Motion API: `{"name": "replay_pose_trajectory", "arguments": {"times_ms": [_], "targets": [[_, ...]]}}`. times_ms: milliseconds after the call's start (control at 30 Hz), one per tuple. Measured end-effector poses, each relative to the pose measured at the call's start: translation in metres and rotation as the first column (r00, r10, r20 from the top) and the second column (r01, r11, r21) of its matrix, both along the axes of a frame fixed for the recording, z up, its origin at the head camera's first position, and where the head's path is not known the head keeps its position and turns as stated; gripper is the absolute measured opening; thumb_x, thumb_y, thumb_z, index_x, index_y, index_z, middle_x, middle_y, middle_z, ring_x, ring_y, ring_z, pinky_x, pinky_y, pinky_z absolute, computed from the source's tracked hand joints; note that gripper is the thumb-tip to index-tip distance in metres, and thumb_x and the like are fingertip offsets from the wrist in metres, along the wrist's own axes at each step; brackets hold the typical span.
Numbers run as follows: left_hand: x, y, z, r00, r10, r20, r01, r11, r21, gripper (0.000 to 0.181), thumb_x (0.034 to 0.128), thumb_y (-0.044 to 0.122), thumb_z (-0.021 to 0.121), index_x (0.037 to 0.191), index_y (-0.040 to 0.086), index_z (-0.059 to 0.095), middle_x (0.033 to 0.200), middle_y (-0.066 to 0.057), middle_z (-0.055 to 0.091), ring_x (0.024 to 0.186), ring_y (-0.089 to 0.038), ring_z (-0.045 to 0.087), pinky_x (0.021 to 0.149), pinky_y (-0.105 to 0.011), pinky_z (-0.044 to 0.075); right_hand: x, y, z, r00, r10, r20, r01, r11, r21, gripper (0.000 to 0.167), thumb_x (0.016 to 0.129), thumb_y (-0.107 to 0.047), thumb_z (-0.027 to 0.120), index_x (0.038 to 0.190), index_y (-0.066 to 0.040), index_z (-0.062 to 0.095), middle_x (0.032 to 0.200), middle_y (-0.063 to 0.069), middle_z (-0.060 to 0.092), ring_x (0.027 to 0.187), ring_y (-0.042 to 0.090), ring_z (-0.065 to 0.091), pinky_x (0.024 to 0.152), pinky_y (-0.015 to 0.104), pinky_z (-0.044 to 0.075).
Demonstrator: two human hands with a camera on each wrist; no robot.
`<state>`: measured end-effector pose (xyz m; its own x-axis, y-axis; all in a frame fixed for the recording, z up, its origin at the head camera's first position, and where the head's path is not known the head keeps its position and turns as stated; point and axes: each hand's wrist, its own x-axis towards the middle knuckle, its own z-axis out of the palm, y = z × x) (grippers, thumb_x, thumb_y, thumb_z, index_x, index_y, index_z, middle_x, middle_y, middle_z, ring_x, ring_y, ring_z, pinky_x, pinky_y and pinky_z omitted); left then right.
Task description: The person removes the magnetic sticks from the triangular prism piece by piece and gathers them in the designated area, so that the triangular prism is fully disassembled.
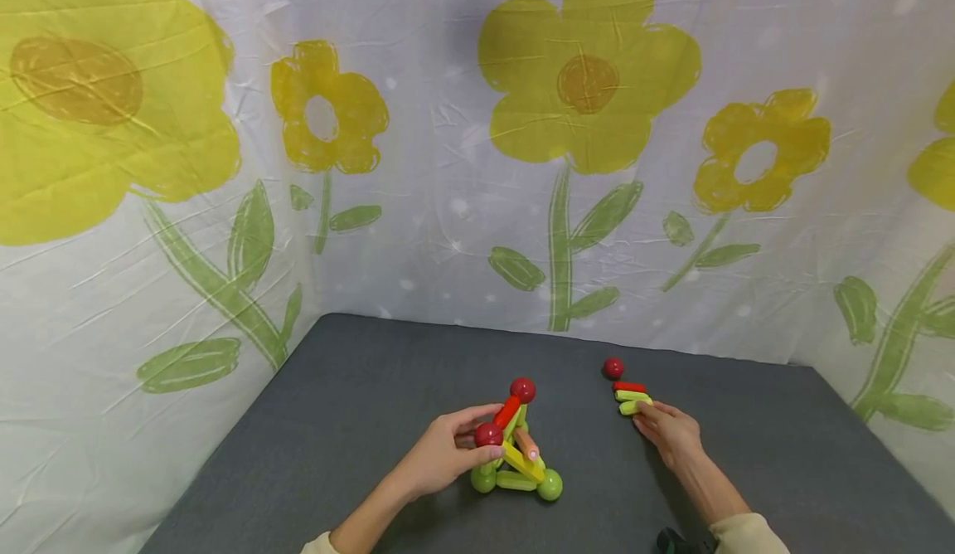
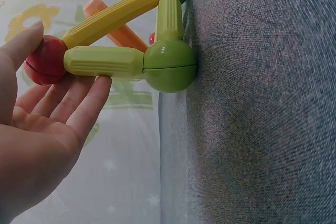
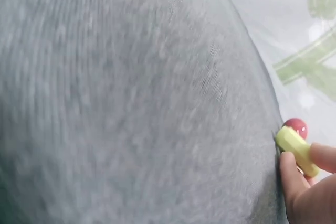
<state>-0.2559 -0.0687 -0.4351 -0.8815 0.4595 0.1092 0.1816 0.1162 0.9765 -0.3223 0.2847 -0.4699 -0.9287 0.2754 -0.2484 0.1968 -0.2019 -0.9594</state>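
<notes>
Left hand (image 1: 448, 448) grips the frame (image 1: 522, 461) by a red ball (image 1: 488, 434); right hand (image 1: 675, 438) pinches a rod (image 1: 628, 409); both likely light, stiff, slick; best held mid-rod.

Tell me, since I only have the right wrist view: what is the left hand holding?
Observer: The left hand grips the nearer red ball of a stick-and-ball frame.
Operator: Does anything lie between the pinched lime stick and the loose red ball?
Observer: Yes, a red stick and a second lime stick.
Operator: What forms the frame's near base?
Observer: A left green ball and a right green ball, joined by a green stick.
</notes>
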Motion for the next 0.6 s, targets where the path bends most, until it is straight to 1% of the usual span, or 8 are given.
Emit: {"name": "replay_pose_trajectory", "arguments": {"times_ms": [133, 167, 233, 400, 600], "targets": [[0.0006, 0.0003, 0.0015, 1.0, -0.003, -0.006, 0.003, 1.0, 0.001, 0.055, 0.0872, 0.021, 0.072, 0.137, 0.008, 0.052, 0.123, -0.013, 0.061, 0.102, -0.021, 0.063, 0.08, -0.032, 0.053, -0.0016, 0.0016, 0.0013, 1.0, -0.028, 0.002, 0.028, 0.997, 0.067, 0.047, 0.09, -0.001, 0.063, 0.126, 0.018, 0.038, 0.081, 0.008, 0.06, 0.066, 0.009, 0.065, 0.069, 0.026, 0.055], [0.0008, 0.0002, 0.0019, 1.0, -0.003, -0.008, 0.003, 1.0, 0.0, 0.055, 0.0873, 0.021, 0.072, 0.137, 0.008, 0.052, 0.123, -0.013, 0.061, 0.102, -0.021, 0.063, 0.08, -0.032, 0.053, -0.0022, 0.0024, 0.0018, 1.0, -0.028, 0.011, 0.027, 0.996, 0.082, 0.049, 0.09, -0.001, 0.063, 0.126, 0.019, 0.037, 0.076, 0.007, 0.061, 0.065, 0.009, 0.065, 0.067, 0.026, 0.055], [0.0011, 0.0002, 0.0028, 1.0, -0.004, -0.008, 0.004, 1.0, 0.001, 0.055, 0.0874, 0.022, 0.072, 0.137, 0.008, 0.052, 0.124, -0.013, 0.06, 0.102, -0.02, 0.063, 0.081, -0.031, 0.052, -0.003, 0.0034, 0.0035, 0.999, -0.025, 0.046, 0.02, 0.994, 0.104, 0.053, 0.09, -0.003, 0.063, 0.129, 0.02, 0.036, 0.074, 0.006, 0.062, 0.064, 0.01, 0.065, 0.065, 0.026, 0.055], [0.0011, 0.0, 0.0028, 1.0, -0.005, -0.01, 0.005, 1.0, -0.003, 0.055, 0.0872, 0.022, 0.072, 0.137, 0.009, 0.052, 0.125, -0.013, 0.06, 0.103, -0.02, 0.063, 0.081, -0.031, 0.052, -0.0047, 0.0064, 0.0057, 0.996, 0.0, 0.09, -0.009, 0.995, 0.1, 0.058, 0.092, -0.002, 0.061, 0.134, 0.023, 0.03, 0.073, 0.005, 0.064, 0.065, 0.01, 0.066, 0.066, 0.026, 0.055], [0.0012, -0.0003, 0.0023, 1.0, -0.007, -0.008, 0.007, 1.0, 0.003, 0.054, 0.0873, 0.021, 0.072, 0.137, 0.008, 0.052, 0.125, -0.012, 0.06, 0.103, -0.02, 0.063, 0.081, -0.03, 0.052, -0.0042, 0.0082, 0.007, 0.996, 0.029, 0.088, -0.035, 0.997, 0.071, 0.054, 0.093, 0.001, 0.056, 0.132, 0.026, 0.029, 0.074, 0.006, 0.064, 0.066, 0.011, 0.065, 0.068, 0.027, 0.055]]}}
